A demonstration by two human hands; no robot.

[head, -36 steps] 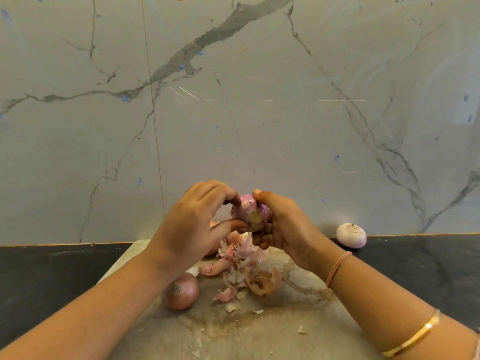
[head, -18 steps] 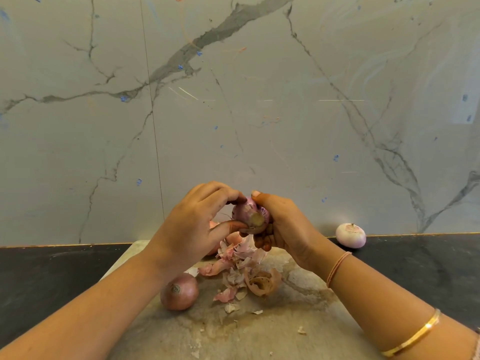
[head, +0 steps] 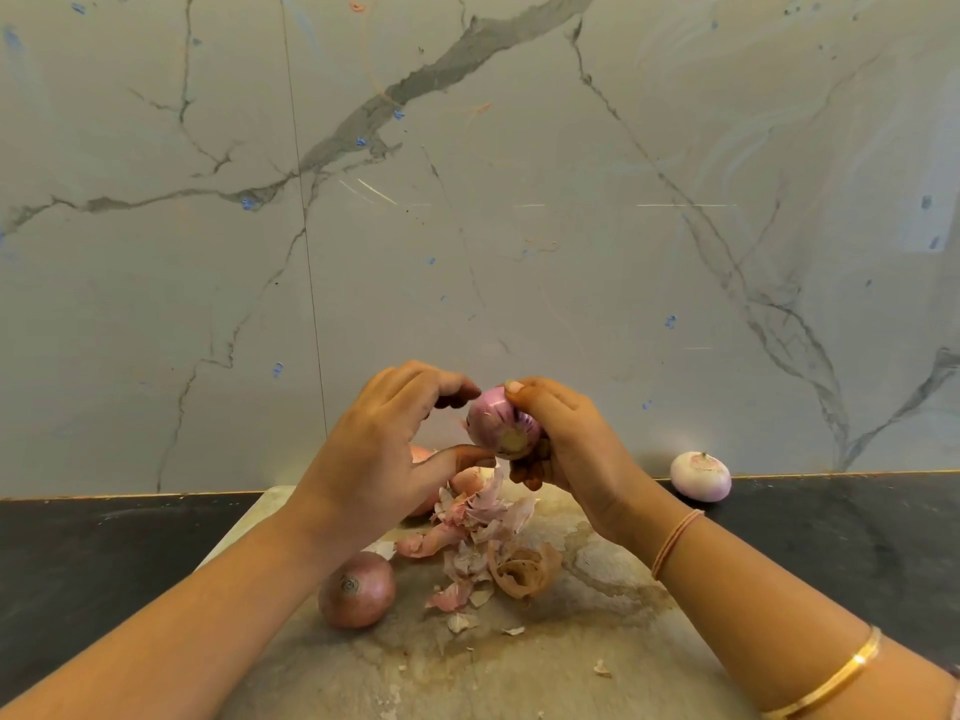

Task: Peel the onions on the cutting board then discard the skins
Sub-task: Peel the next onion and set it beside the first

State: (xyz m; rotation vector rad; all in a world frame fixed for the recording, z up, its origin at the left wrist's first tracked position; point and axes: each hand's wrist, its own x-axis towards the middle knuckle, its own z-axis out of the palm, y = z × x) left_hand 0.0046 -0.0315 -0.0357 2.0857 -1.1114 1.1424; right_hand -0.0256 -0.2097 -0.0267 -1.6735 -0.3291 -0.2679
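While 1 peeled onion (head: 700,476) sits on the bench (head: 831,537), left hand (head: 384,449) & right hand (head: 571,449) fingers (head: 521,393) pinch a mid-peel onion (head: 498,420), w/ an unpeeled onion (head: 357,589) & skins (head: 483,532) left on the cutting board (head: 571,662).

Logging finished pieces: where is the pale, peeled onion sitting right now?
Head view: the peeled onion sits on the dark counter to the right, at the foot of the wall, off the board and just beyond the right hand.
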